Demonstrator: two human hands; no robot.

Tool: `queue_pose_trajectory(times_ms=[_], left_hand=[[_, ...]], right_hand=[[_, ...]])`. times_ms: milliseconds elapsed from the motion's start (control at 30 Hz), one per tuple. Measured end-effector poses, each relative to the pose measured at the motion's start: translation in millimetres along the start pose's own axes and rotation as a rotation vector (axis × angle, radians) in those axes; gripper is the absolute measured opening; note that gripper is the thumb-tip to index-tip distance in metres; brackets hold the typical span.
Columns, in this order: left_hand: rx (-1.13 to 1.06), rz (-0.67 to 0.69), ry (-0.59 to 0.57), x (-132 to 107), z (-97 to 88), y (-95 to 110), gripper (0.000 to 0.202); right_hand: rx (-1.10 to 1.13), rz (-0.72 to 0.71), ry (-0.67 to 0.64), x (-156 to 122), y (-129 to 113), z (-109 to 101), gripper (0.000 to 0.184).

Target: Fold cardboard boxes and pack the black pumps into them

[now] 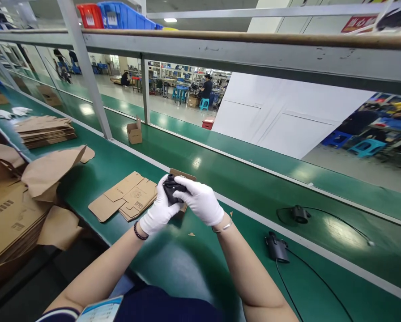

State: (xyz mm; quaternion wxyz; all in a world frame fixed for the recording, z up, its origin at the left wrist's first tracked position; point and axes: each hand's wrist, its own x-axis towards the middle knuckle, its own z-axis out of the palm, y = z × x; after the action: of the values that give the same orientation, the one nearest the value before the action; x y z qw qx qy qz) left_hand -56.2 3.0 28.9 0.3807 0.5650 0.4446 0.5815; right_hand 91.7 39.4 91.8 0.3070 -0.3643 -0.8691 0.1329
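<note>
Fingers (184, 181) of the gloved left hand (158, 214) and right hand (203, 203) pinch a black device (171, 190) above the counter (111, 165). Handling seems the step; next calls for a steady grip. Flat cardboard (126, 194) crowds the left; rightward, room opens before a corded unit (277, 247). A pale strip (143, 157) edges the workspace.

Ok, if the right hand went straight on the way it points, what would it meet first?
The black device, which the right hand appears to be touching; past that, probably the left hand, though depth is hard to judge from this single view.
</note>
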Motion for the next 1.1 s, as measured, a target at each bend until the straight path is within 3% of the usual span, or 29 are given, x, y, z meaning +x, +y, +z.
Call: queue_pose_trajectory(times_ms=[100, 200, 300, 400, 500, 600, 700, 833, 933, 1000, 1100], left_hand=[[0.497, 0.044, -0.031, -1.2, -17.5, -16.3, 0.075], [0.889, 0.001, -0.007, -12.8, -25.4, -36.7, 0.039], [0.918, 0.0, -0.051, -24.6, -23.1, -49.1, 0.017], [0.708, -0.003, -0.117, -12.3, -34.1, -48.5, 0.014], [0.627, -0.133, -0.006, 27.7, -73.8, -47.0, 0.033], [0.808, -0.291, 0.129, 70.2, -122.2, -56.6, 0.069], [1.073, -0.536, 0.054, 93.4, -147.7, -74.3, 0.089], [1.201, -0.531, -0.005, 98.3, -148.9, -90.2, 0.073], [1.265, -0.449, 0.037, 100.4, -147.2, -82.9, 0.065], [1.253, -0.367, 0.145, 104.8, -144.9, -66.7, 0.065], [1.084, -0.21, 0.33, 109.6, -130.2, -32.0, 0.068]], right_hand=[[0.003, 0.105, -0.04, 16.2, 17.8, 5.5, 0.037], [-0.112, 0.125, -0.29, 32.5, 32.7, 15.5, 0.034], [-0.244, 0.093, -0.68, 45.9, 38.8, 33.7, 0.027], [-0.296, 0.102, -0.837, 49.4, 36.9, 50.9, 0.02], [-0.328, 0.09, -0.808, 40.5, 33.4, 58.1, 0.037], [-0.437, 0.009, -0.785, 30.1, 38.8, 60.4, 0.052], [-0.537, 0.038, -0.731, 40.4, 62.2, 60.0, 0.052], [-0.626, 0.237, -0.586, 88.5, 114.7, 35.9, 0.035], [-0.689, 0.324, -0.431, 118.4, 139.6, 10.2, 0.039], [-0.656, 0.32, -0.289, 123.8, 136.8, 7.6, 0.051], [-0.214, 0.197, -0.018, 109.0, 107.3, 32.6, 0.075]])
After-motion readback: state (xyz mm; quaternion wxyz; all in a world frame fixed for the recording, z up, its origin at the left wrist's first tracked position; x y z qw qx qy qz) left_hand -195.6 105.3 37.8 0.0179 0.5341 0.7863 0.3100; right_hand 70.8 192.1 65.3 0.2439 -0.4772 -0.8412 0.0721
